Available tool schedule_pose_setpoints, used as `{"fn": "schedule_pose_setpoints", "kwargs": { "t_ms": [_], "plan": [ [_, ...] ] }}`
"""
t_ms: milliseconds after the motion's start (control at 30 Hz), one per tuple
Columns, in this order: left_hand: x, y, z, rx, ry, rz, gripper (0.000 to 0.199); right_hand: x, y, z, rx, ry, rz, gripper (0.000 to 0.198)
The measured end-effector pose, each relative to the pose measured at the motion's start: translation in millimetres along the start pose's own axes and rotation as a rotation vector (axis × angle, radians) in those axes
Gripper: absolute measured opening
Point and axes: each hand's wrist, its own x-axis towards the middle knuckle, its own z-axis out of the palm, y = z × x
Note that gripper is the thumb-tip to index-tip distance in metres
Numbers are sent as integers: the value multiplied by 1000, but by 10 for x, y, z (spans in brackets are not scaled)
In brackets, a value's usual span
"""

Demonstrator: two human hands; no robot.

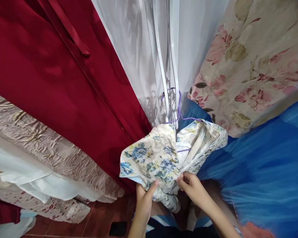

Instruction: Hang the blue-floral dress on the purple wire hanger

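Observation:
A cream dress with blue and yellow flowers (161,155) hangs in front of me on a thin purple hanger (180,105). One side of it gapes open, showing the pale lining and the hanger's lower bar. My left hand (145,196) grips the dress at its lower left, thumb on the front and the other fingers behind the cloth. With thumb and fingers pinched, my right hand (190,185) holds the edge of the opening at its lower end. Whatever small part lies between those fingertips is hidden.
White rack bars (173,59) come down to the hanger. Long garments crowd both sides: dark red satin (89,96) and embossed pink cloth (47,138) at left, beige floral cloth (258,72) and blue tulle (263,165) at right. A dark flat object (118,228) lies on the red tiled floor (101,218).

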Motion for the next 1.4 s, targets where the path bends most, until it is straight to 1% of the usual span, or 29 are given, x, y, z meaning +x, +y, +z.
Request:
{"fn": "schedule_pose_setpoints", "kwargs": {
  "t_ms": [33,67,100,133,167,200,233,267,300,333,367,400,467,500,567,667,733,800,900,967,1033,1067,1100,1167,1200,1233,1267,1333,1400],
  "plan": [
    [55,23,20,36,81,86,55,-20,-13,-19,50,-18,16,29],
    [97,38,37,84,189,216,52,-42,-33,-41,95,-32,37,31],
    [120,43,53,152,302,378,49,-65,-57,-63,128,-38,63,32],
    [119,36,74,242,376,544,45,-85,-82,-83,149,-34,94,33],
    [95,19,105,353,359,677,40,-102,-109,-98,165,-25,126,33],
    [50,-4,150,477,242,756,35,-116,-135,-107,179,-13,151,34],
    [-6,-32,210,595,53,774,31,-127,-161,-111,196,-5,165,34],
    [-68,-60,284,681,-149,748,28,-136,-188,-109,216,-3,168,34],
    [-125,-85,366,727,-314,703,25,-143,-216,-105,242,-5,163,34],
    [-172,-105,451,743,-413,656,19,-148,-247,-100,272,-8,157,34],
    [-206,-118,531,736,-446,618,12,-152,-281,-98,304,-9,150,34],
    [-225,-123,601,720,-436,596,10,-152,-319,-100,334,-11,144,35],
    [-227,-115,698,715,-418,584,19,-133,-419,-130,388,-11,127,35],
    [-217,-103,724,731,-429,584,18,-109,-485,-160,415,-5,115,35],
    [-188,-72,744,801,-488,587,13,-22,-666,-245,468,29,73,35],
    [-143,-16,741,970,-581,602,16,200,-1063,-397,509,110,-59,35],
    [-118,21,749,1083,-606,655,16,375,-1375,-478,517,133,-157,33],
    [-99,44,767,1170,-624,736,16,525,-1665,-527,551,145,-215,31],
    [-67,65,795,1224,-698,801,15,640,-1934,-559,562,177,-280,29],
    [-23,125,809,1165,-775,779,12,641,-1967,-570,532,172,-297,27],
    [52,281,833,1016,-788,739,7,605,-1911,-584,500,152,-278,24],
    [101,402,857,911,-749,734,3,579,-1869,-593,490,145,-263,23],
    [157,547,893,794,-675,746,8,549,-1829,-603,481,139,-249,22],
    [282,876,1000,565,-472,814,25,489,-1777,-622,459,127,-244,22],
    [344,1039,1068,496,-418,847,35,463,-1769,-629,444,122,-253,22],
    [402,1186,1143,475,-414,876,35,442,-1771,-633,425,117,-267,22],
    [450,1312,1220,507,-450,896,29,429,-1778,-634,403,115,-281,24],
    [512,1488,1358,565,-491,988,15,428,-1781,-624,356,128,-292,27],
    [535,1589,1448,588,-450,1096,11,455,-1738,-603,329,154,-275,29]
  ]
}}
